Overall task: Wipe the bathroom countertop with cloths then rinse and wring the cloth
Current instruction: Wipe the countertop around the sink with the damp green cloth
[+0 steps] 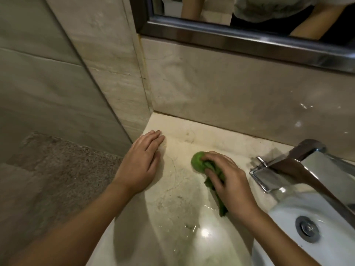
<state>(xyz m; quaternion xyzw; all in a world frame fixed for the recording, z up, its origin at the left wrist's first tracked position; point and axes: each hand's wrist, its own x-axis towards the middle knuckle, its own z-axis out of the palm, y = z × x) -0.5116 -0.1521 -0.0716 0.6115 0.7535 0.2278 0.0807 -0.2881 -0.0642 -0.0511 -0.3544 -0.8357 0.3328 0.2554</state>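
A bunched green cloth (197, 163) lies on the cream marble countertop (176, 204), left of the faucet. My right hand (228, 179) grips the cloth with curled fingers and holds it down on the stone; a strip of the cloth trails back under my palm. My left hand (141, 163) rests flat on the countertop near its left edge, fingers straight and together, holding nothing. The stone around the cloth looks wet and shiny.
A chrome faucet (299, 166) stands at the right over a white sink (284, 214) with a metal drain (307, 228). Marble walls close the back and left. A steel-framed mirror (230, 40) hangs above. The floor drops off left of the countertop.
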